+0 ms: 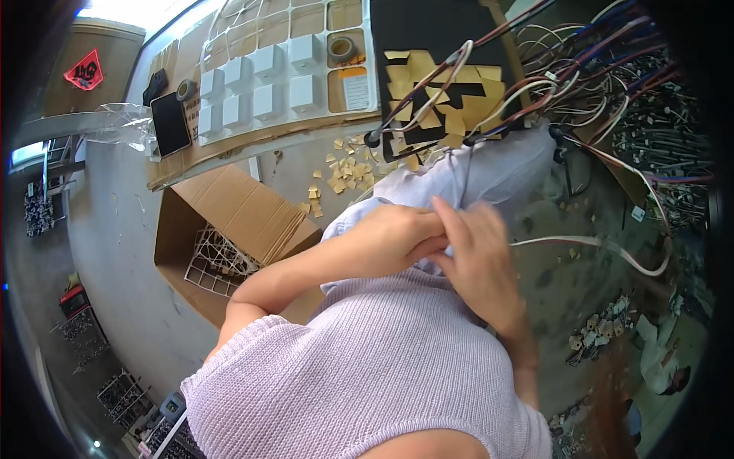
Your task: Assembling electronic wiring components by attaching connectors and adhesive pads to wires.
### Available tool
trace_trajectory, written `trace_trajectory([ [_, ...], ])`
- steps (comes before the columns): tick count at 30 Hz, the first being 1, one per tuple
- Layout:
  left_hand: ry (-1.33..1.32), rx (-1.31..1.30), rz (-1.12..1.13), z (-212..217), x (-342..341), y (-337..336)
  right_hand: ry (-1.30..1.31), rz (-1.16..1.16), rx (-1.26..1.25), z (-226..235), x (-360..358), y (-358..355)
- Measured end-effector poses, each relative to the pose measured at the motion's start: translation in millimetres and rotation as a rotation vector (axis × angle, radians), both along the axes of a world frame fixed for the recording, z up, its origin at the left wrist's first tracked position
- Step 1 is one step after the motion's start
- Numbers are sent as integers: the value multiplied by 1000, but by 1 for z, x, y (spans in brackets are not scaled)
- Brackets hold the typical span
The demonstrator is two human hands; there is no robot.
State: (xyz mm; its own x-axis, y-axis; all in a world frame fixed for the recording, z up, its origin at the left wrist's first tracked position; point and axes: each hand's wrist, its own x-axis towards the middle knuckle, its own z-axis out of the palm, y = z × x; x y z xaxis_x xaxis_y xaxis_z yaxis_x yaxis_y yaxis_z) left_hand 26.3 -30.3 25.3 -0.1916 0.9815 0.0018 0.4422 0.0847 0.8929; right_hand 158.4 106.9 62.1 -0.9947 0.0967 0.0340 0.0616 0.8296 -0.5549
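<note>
My left hand and my right hand meet in front of my lap, fingertips against each other. The left fingers are bent and pressed together. Part of the right hand is smeared by motion; its index finger and thumb close in around the left fingertips. Whatever lies between them is hidden. A white and red cable runs out to the right from beside my right hand. Beyond my knees, a pile of yellow paper tabs lies on a black board at the table's edge.
On the table are white boxes in a white tray, a tape roll and a phone. Bundled cables hang at the right. An open carton stands left of my legs. Yellow scraps litter the floor.
</note>
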Motion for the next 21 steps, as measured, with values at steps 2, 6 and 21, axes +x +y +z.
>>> trace_trajectory([
  [2,-83,-137,-3,28,-38,-17,-59,52,-302,-27,-23,-7],
  [6,421,145,821,-1,-141,-47,146,11,-367,-40,-115,-21],
  [21,744,65,676,-83,-222,-50,311,-12,-141,-113,-228,-41],
])
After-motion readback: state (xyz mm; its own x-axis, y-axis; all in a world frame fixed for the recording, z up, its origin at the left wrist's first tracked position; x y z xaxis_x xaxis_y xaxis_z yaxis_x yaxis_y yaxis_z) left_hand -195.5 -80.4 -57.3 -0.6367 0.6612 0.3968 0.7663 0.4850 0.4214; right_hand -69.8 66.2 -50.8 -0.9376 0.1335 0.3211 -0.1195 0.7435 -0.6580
